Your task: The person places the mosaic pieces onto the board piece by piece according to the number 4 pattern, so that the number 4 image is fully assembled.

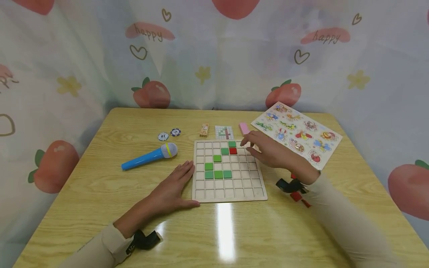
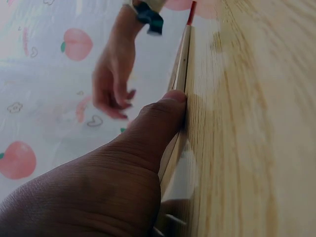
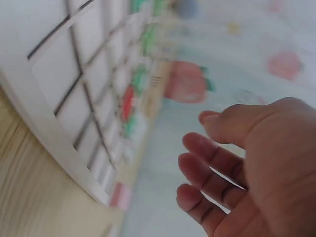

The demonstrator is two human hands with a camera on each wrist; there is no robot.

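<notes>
Left hand lies flat, released, thumb against the grid board; right hand hovers released above the board's far corner, beside the red tile.

The head view looks forward and down from above the near table edge, taking in the whole table, the grid board and the curtain behind. The left wrist view sits low on the tabletop, very near the left hand, facing along the board's edge. The right wrist view hovers close over the board, tilted, behind the right hand. All three share the board.
</notes>
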